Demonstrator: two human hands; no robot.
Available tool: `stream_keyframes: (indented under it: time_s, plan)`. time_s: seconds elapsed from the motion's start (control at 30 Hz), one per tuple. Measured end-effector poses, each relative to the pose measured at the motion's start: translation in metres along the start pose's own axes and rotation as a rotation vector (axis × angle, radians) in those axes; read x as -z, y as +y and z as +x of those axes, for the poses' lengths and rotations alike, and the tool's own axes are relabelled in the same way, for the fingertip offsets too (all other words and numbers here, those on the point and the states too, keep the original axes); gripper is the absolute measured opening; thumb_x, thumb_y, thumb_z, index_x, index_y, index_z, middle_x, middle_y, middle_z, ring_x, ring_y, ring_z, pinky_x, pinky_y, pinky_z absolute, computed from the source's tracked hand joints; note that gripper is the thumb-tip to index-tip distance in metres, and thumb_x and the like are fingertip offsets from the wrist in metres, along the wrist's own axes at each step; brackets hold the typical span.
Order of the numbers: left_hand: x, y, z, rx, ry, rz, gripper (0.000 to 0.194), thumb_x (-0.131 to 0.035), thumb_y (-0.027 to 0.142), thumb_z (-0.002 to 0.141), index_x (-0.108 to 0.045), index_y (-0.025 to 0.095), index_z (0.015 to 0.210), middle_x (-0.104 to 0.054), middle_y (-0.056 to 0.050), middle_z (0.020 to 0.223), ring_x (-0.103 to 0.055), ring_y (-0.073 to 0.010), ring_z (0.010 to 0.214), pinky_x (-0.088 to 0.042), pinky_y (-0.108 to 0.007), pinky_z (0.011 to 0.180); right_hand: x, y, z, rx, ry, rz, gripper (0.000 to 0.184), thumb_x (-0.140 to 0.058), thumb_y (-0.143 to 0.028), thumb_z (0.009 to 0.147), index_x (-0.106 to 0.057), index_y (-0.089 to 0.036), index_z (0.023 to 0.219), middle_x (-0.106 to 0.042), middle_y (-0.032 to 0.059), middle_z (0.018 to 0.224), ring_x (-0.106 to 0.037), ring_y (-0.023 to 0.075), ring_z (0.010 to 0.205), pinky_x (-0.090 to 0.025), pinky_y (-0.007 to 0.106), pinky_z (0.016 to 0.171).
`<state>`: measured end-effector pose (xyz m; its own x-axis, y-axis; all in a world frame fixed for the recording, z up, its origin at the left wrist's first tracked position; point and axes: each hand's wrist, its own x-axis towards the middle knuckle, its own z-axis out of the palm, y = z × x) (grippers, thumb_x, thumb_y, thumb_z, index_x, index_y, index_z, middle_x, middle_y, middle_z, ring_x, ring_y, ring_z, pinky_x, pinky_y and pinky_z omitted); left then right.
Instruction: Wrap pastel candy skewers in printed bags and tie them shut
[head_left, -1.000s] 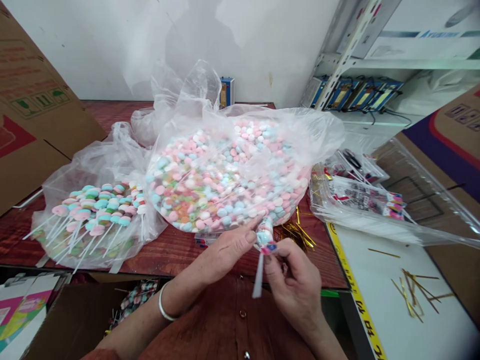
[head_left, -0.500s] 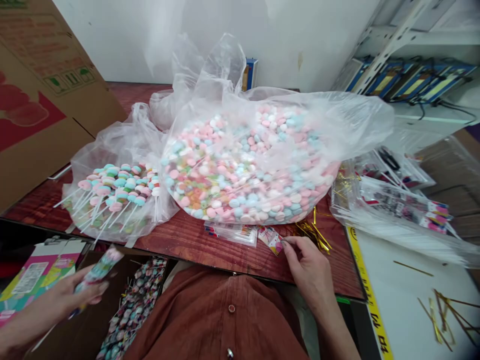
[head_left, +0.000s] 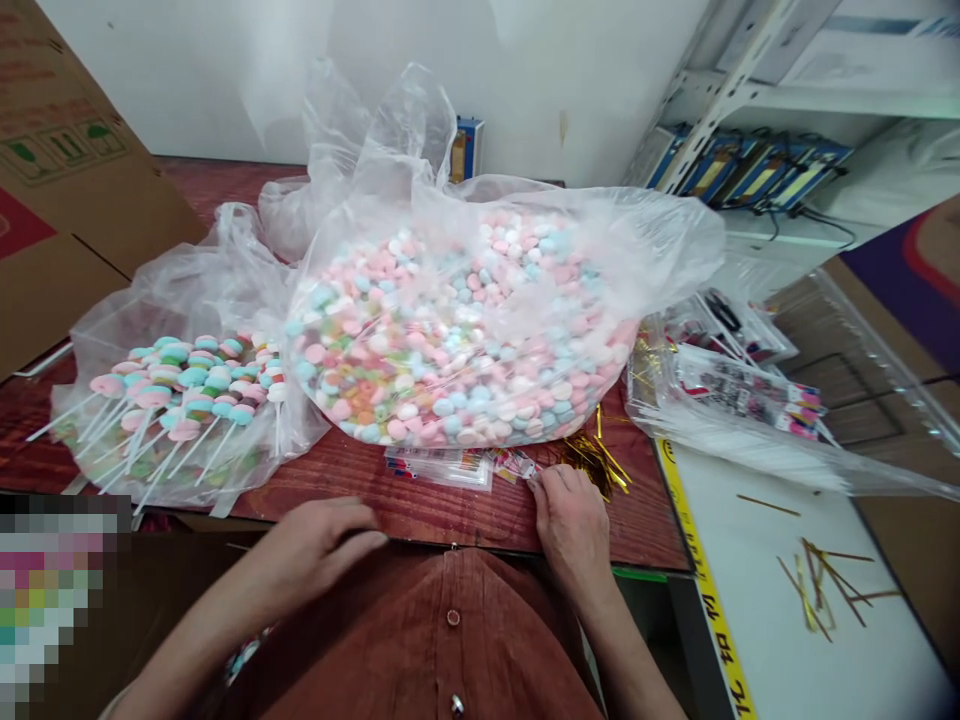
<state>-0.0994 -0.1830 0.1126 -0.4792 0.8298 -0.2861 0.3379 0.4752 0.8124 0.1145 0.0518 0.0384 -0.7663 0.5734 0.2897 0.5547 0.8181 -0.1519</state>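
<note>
My left hand hovers at the table's front edge, thumb apart from the fingers, with nothing seen in it. Fingertips of my right hand pinch the corner of a small printed plastic bag lying on the table. Beside that bag rests a stack of clear printed bags. Gold twist ties lie just behind my right hand. Marshmallow lollipops on white sticks sit on a clear bag at the left. Behind the stack spreads a large clear bag of pastel marshmallows.
A cardboard carton stands at the left. Packs of printed bags lie at the right, near a white surface with loose gold ties. A metal shelf holds blue-edged boxes. Below the table edge at left is an open box.
My left hand has let go of the wrapped lollipop it held over the open box and moved right to the table edge. My right hand stays at the small bag. The view has turned slightly right.
</note>
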Motion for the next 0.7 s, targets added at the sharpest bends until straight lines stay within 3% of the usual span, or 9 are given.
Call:
stream_keyframes:
  time_s: [0.07, 0.13, 0.2, 0.3, 0.4, 0.5, 0.6, 0.7]
  plan:
    - [-0.026, 0.034, 0.022, -0.231, -0.325, 0.086, 0.023, -0.055, 0.032, 0.093, -0.076, 0.023, 0.089, -0.074, -0.003, 0.087, -0.065, -0.0175, 0.081, -0.043, -0.025, 0.074, 0.012, 0.003, 0.003, -0.007, 0.015, -0.014, 0.018, -0.055, -0.019, 0.097, -0.065, -0.019, 0.082, -0.066, 0.0078, 0.087, -0.054, 0.0238, 0.083, -0.036, 0.034, 0.074]
    - [-0.051, 0.057, 0.039, -0.338, -0.481, 0.047, 0.026, -0.052, 0.031, 0.095, -0.076, 0.022, 0.097, -0.074, -0.005, 0.093, -0.065, -0.0176, 0.085, -0.045, -0.025, 0.078, 0.028, 0.007, 0.005, 0.003, 0.018, -0.03, 0.015, -0.056, -0.016, 0.096, -0.065, -0.018, 0.085, -0.068, 0.0079, 0.093, -0.056, 0.0235, 0.087, -0.037, 0.034, 0.076]
    - [-0.076, 0.068, 0.053, -0.357, -0.611, -0.058, 0.024, -0.057, 0.031, 0.092, -0.076, 0.021, 0.102, -0.075, -0.006, 0.097, -0.066, -0.0186, 0.088, -0.046, -0.027, 0.081, 0.047, 0.01, 0.007, 0.028, 0.018, -0.055, 0.013, -0.057, -0.012, 0.094, -0.066, -0.018, 0.086, -0.068, 0.0082, 0.097, -0.058, 0.0236, 0.089, -0.037, 0.034, 0.076]
    - [-0.108, 0.076, 0.068, -0.161, -0.731, -0.344, 0.031, -0.064, 0.043, 0.086, -0.076, 0.017, 0.1, -0.073, -0.006, 0.084, -0.064, -0.017, 0.073, -0.047, -0.027, 0.069, 0.073, 0.014, 0.007, 0.066, 0.052, -0.101, 0.014, -0.057, -0.01, 0.092, -0.066, -0.018, 0.086, -0.069, 0.0094, 0.101, -0.059, 0.0252, 0.091, -0.038, 0.036, 0.077]
    - [-0.13, 0.085, 0.075, 0.093, -0.791, -0.795, 0.047, -0.069, 0.059, 0.078, -0.075, 0.015, 0.094, -0.07, -0.007, 0.084, -0.062, -0.014, 0.065, -0.047, -0.025, 0.061, 0.093, 0.014, 0.006, 0.121, 0.123, -0.106, 0.018, -0.052, -0.01, 0.094, -0.066, -0.017, 0.084, -0.068, 0.0122, 0.104, -0.06, 0.0275, 0.096, -0.04, 0.039, 0.082]
    - [-0.138, 0.097, 0.079, 0.269, -0.689, -1.18, 0.053, -0.067, 0.064, 0.078, -0.074, 0.014, 0.094, -0.07, -0.009, 0.088, -0.065, -0.0147, 0.071, -0.048, -0.025, 0.064, 0.104, 0.009, 0.001, 0.182, 0.218, -0.054, 0.021, -0.048, -0.014, 0.098, -0.067, -0.016, 0.09, -0.068, 0.0137, 0.105, -0.06, 0.0284, 0.098, -0.042, 0.043, 0.085]
    - [-0.136, 0.105, 0.083, 0.269, -0.397, -1.314, 0.035, -0.077, 0.045, 0.077, -0.073, 0.015, 0.093, -0.07, -0.007, 0.087, -0.063, -0.0143, 0.074, -0.048, -0.024, 0.066, 0.1, 0.003, -0.008, 0.209, 0.346, 0.084, 0.018, -0.051, -0.012, 0.098, -0.067, -0.019, 0.101, -0.068, 0.0119, 0.108, -0.06, 0.0272, 0.103, -0.043, 0.045, 0.091]
    - [-0.133, 0.109, 0.086, 0.169, -0.111, -1.328, 0.032, -0.086, 0.03, 0.068, -0.073, 0.018, 0.094, -0.071, -0.003, 0.092, -0.061, -0.0134, 0.077, -0.048, -0.024, 0.066, 0.082, -0.001, -0.014, -0.04, 0.447, 0.385, 0.026, -0.064, -0.021, 0.092, -0.063, -0.021, 0.119, -0.065, 0.0124, 0.119, -0.061, 0.0265, 0.11, -0.047, 0.044, 0.094]
